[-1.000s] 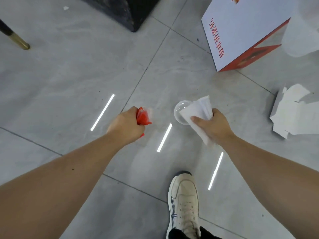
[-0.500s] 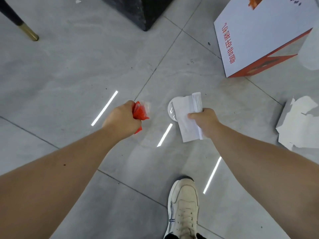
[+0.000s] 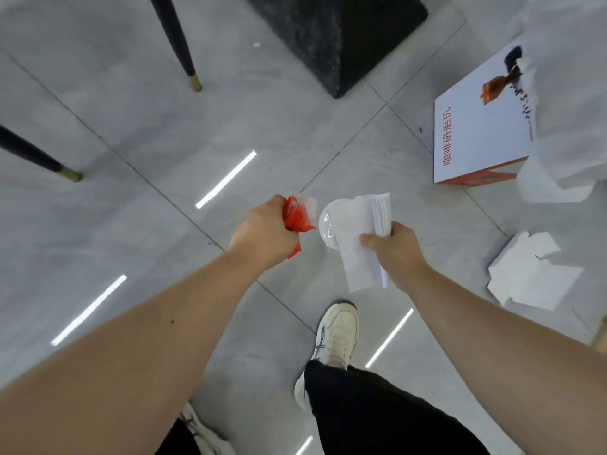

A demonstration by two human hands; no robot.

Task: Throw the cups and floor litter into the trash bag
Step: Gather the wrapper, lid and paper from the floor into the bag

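**Both hands full over the tiles**

My left hand (image 3: 264, 233) is closed in a fist around a crumpled red wrapper (image 3: 297, 216); a bit of clear film sticks out beside the red at the top, and a red tail pokes out below my fist. My right hand (image 3: 392, 249) is clamped on a folded white paper (image 3: 359, 244), thumb on top, and a clear cup (image 3: 328, 224) is pinched behind the paper in the same grip, its round end showing to the left. The wrapper and the cup are just beside each other, almost touching, with both hands held above the grey floor (image 3: 131, 110).

To my right, a torn piece of white card (image 3: 532, 274) lies flat on the tiles. Further ahead on that side a white box (image 3: 476, 133) with red lettering and an orange edge rests on the floor, and against it hangs a pale, translucent bag (image 3: 565, 93), which fills the upper right corner. I cannot tell whether its mouth is open.

Straight ahead stands a dark stone block (image 3: 338, 37). Two black chair legs (image 3: 177, 41) with brass tips stand on the left. A small white scrap (image 3: 256, 45) lies on the floor near the block. My white shoe (image 3: 336, 334) is planted below my right hand.
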